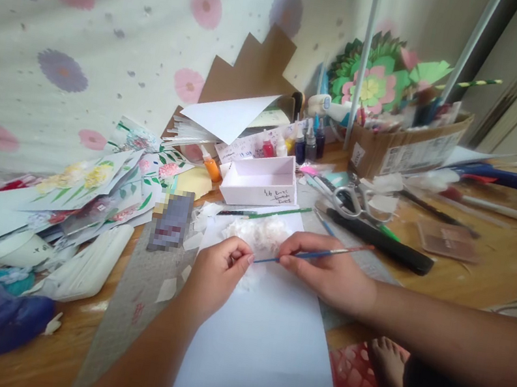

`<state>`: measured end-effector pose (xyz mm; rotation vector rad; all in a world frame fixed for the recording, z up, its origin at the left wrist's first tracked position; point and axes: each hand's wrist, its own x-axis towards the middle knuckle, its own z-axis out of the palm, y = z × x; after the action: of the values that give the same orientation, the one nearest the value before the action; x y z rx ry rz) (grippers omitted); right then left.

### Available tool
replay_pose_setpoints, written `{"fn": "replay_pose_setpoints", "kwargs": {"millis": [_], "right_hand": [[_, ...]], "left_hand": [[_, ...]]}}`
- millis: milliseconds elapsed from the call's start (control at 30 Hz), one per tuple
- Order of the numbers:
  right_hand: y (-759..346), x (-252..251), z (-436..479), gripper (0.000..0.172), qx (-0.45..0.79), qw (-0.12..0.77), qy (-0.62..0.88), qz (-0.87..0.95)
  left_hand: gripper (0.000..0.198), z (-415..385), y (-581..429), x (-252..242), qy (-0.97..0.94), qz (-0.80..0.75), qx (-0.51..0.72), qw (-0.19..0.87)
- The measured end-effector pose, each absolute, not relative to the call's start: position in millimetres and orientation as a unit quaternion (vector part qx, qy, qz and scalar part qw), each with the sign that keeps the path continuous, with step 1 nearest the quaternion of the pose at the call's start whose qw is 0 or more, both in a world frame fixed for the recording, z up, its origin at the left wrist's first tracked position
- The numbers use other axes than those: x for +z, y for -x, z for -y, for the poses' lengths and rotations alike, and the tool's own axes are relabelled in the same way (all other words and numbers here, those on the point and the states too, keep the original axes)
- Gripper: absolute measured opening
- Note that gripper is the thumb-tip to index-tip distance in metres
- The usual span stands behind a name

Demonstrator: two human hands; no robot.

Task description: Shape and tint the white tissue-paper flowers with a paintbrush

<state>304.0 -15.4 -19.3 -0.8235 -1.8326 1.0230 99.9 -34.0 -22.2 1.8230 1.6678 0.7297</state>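
My right hand (320, 270) is closed around a thin blue paintbrush (320, 254), whose reddish end points up to the right. The brush's other end reaches the fingertips of my left hand (221, 273). Thumb and forefinger of that hand are pinched together; whatever they hold there is too small to make out. Both hands are above a white sheet of paper (256, 352). Just behind the fingers, a pile of small white pieces (259, 230) lies on the sheet, partly covered by my hands.
A white open box (260, 184) stands behind the pile, with small paint bottles (309, 142) beyond it. Scissors (354, 199) and a black bar-shaped tool (379, 240) lie right. Painted flower papers (91, 185) are heaped left. A cardboard box (404, 152) holds tools.
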Motion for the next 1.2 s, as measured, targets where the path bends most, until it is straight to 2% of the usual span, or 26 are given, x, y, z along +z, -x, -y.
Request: {"fn": "replay_pose_setpoints", "kwargs": {"millis": [433,833,1067,1200], "right_hand": [[-298,-25,17,0.011,0.379,0.397,0.333,0.767],[-295,-22,19,0.012,0.341,0.314,0.329,0.822],[-303,-27,17,0.012,0.386,0.379,0.324,0.776],[-301,-28,17,0.012,0.404,0.373,0.327,0.769]], "left_hand": [[0.009,31,-100,-25,-0.715,-0.585,0.282,0.259],[0.01,35,-97,-16,-0.754,-0.558,0.246,0.244],[0.01,36,-97,-12,-0.75,-0.568,0.232,0.247],[0.011,36,-96,-12,-0.752,-0.561,0.232,0.256]]}}
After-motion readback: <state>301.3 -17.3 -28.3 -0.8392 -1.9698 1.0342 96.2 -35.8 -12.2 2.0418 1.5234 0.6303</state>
